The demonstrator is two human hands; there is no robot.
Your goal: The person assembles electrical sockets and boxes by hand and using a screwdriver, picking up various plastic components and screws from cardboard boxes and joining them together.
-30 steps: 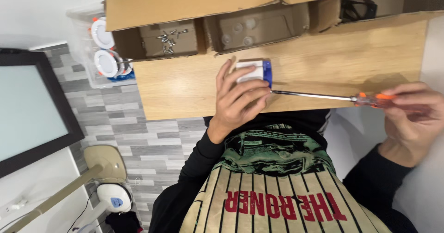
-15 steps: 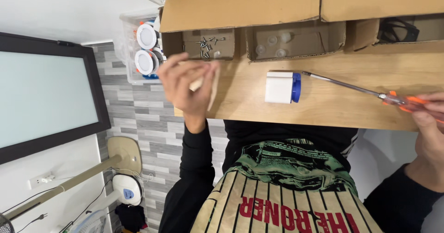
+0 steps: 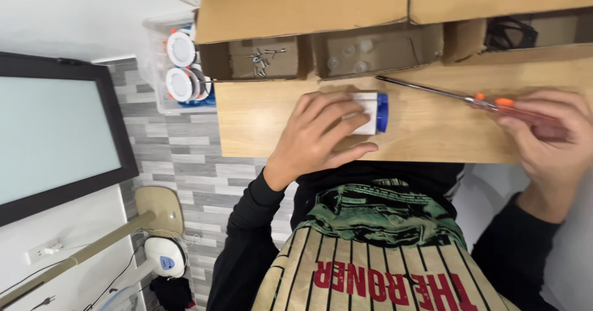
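Head view: left hand [image 3: 321, 135] curls over the white-and-blue plastic part [image 3: 370, 112] on the wooden tabletop [image 3: 259, 119]; at three o'clock, right hand [image 3: 550, 132] grips the orange-handled screwdriver [image 3: 469, 98].

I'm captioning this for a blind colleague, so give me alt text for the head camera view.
Seen from above, a person's left hand rests on a small white and blue part on a wooden board, while the right hand holds an orange-handled screwdriver lying across the board. Open cardboard boxes sit beyond it, one holding screws.
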